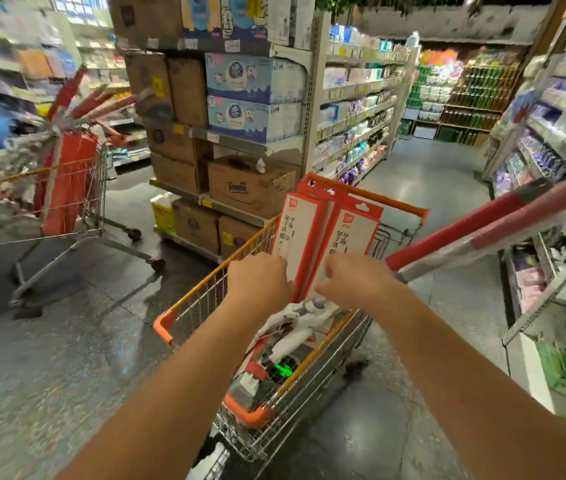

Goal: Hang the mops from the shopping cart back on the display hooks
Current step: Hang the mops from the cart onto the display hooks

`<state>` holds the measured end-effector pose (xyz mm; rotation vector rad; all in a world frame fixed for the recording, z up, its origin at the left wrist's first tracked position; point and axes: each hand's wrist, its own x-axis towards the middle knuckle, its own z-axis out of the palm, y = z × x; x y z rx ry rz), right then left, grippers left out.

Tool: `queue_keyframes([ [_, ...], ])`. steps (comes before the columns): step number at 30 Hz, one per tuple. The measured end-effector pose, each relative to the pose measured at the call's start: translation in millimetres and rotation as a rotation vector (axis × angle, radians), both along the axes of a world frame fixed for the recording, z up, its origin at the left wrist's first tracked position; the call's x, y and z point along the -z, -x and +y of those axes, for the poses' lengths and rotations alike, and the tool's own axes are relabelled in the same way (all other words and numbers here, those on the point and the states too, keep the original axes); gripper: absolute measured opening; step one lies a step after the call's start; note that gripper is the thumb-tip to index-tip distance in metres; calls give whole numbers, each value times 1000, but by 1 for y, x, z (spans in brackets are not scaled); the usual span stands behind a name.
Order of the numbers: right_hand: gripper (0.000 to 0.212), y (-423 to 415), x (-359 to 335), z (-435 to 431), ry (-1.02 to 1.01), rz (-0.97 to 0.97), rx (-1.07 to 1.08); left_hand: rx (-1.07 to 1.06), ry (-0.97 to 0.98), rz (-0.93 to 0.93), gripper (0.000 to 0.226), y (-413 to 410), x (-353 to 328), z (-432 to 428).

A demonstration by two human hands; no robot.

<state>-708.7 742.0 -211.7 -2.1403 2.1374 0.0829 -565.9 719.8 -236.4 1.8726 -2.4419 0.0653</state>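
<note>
Just ahead, two red-and-white boxed mops stand upright, side by side and touching, in the orange-trimmed shopping cart. The left hand has its fingers curled round the lower edge of the left mop box. The right hand is curled the same way on the right mop box. A red-and-silver mop handle slants out over the cart's right rim, its lower end just beside the right hand. White mop cloth and other packaging lie in the bottom of the basket. To the left, well apart, a second wire cart holds red packs and a fan of red poles. Cardboard cartons fill the shelving beyond.
</note>
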Motion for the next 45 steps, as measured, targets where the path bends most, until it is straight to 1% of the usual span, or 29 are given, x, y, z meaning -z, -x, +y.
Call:
queue_keyframes([
  [4,29,3,14,-26,-20,10,-58,-91,-24,34,27,6,14,-12],
  [7,26,-4,27,-54,5,-5,-85,-139,-29,54,22,3,25,-28],
  [10,24,-13,37,-76,6,-3,-92,-191,-59,41,24,-6,35,-47],
  [13,25,-19,46,-97,-18,25,-97,-194,-96,31,24,-11,43,-69],
  [16,26,-20,52,-118,-21,46,-97,-191,-111,64,23,-12,50,-85],
  [21,26,-22,75,-150,-119,106,-150,-237,-178,110,17,-16,80,-105],
  [23,27,-23,92,-162,-171,120,-176,-287,-198,132,21,-16,95,-114],
  [27,27,-23,121,-187,-211,160,-247,-366,-268,228,29,-6,124,-129],
  [30,23,-25,140,-208,-246,192,-301,-457,-255,339,28,4,150,-135],
  [32,25,-28,153,-222,-256,200,-339,-542,-248,392,25,10,165,-139],
  [34,29,-30,170,-237,-285,197,-369,-609,-263,435,30,14,181,-146],
  [39,32,-30,222,-272,-368,224,-429,-805,-351,587,40,27,230,-163],
  [42,27,-23,252,-283,-417,285,-445,-932,-429,661,39,41,258,-168],
  [45,32,-16,273,-292,-446,303,-453,-988,-518,699,45,52,277,-172],
])
